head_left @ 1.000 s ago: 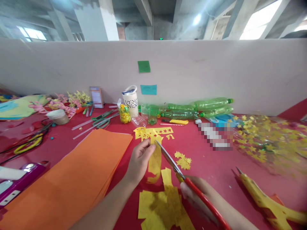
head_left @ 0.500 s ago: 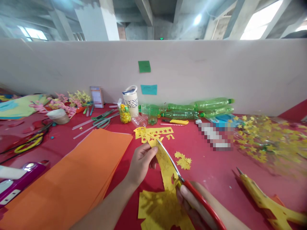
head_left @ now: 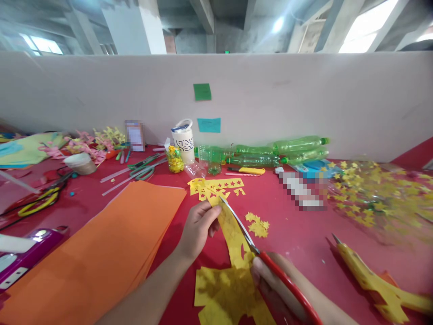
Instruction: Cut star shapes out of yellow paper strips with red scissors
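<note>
My left hand pinches the upper end of a yellow paper strip between thumb and fingers. Red-handled scissors are in my right hand, their blades lying along the strip's right edge with the tips near my left thumb. Close to the pivot, the strip has a cut-out hole, and a bit of yellow shows by my right fingers. Below the strip is a larger yellow paper with cut edges. A small pile of yellow paper stars sits to the right of the blades. Punched-out yellow scraps lie beyond my left hand.
Orange paper sheets cover the left side, beside a purple-and-white device. A yellow glue gun lies at right, below star-covered sprays. Green bottles, a white cup and a yellow cutter line the back.
The yellow bit near the scissors' pivot has dropped toward my right fingers, and the hole in the strip shows more plainly. Both hands keep their holds; the view has shifted slightly.
</note>
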The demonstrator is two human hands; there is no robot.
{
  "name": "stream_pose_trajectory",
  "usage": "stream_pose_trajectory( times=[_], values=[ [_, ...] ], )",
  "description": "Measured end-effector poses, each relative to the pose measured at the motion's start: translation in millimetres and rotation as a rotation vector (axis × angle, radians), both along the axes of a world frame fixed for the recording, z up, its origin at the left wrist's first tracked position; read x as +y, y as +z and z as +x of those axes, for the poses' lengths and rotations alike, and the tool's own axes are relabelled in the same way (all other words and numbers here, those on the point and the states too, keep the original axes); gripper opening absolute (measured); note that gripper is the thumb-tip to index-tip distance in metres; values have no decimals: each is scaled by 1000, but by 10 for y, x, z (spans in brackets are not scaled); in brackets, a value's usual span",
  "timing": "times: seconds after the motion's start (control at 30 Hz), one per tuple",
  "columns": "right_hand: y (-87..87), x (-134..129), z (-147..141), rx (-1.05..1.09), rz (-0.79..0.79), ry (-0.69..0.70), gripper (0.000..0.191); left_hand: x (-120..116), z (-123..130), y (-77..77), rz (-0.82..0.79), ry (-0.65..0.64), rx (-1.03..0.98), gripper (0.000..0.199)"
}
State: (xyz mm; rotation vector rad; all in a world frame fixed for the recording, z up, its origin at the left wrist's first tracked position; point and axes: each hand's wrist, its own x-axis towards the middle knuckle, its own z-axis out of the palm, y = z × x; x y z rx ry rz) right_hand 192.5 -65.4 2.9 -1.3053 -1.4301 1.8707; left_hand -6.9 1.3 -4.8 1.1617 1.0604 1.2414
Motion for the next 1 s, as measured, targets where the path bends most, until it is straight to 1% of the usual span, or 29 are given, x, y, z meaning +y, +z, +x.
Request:
stream_pose_trajectory(
  times=[0.13, 0.2, 0.23, 0.33, 0.47, 0.57, 0.67, 0.77, 0.9, 1.0],
  values=[
    [-120, -41, -65, 38, -39, -62, 52, -31, 46, 27, 22, 4, 14, 27],
    [-198, -60, -93, 28, -53, -130, 53, -42, 67, 30, 19, 5, 10, 27],
    [-231, -67, -102, 26, -71, -139, 53, -45, 76, 30, 16, 5, 10, 26],
    [-274, -73, -106, 33, -122, -97, 53, -53, 91, 31, 7, 9, 19, 27],
    [-193, -65, -73, 42, -105, -59, 52, -60, 93, 36, 3, 18, 26, 28],
    [-109, -52, -43, 34, -72, -70, 49, -62, 91, 37, -4, 19, 21, 29],
    [-66, -38, -26, 22, -47, -53, 46, -62, 87, 25, -4, 10, -6, 27],
    [-51, -40, -44, 15, -36, -30, 45, -59, 85, 0, -3, -9, -42, 26],
    [-1, -53, -99, 3, 11, -75, 46, -56, 84, -36, -6, -20, -90, 25],
    [57, -40, -117, -16, 4, -32, 47, -52, 82, -45, -12, -25, -117, 24]
  ],
)
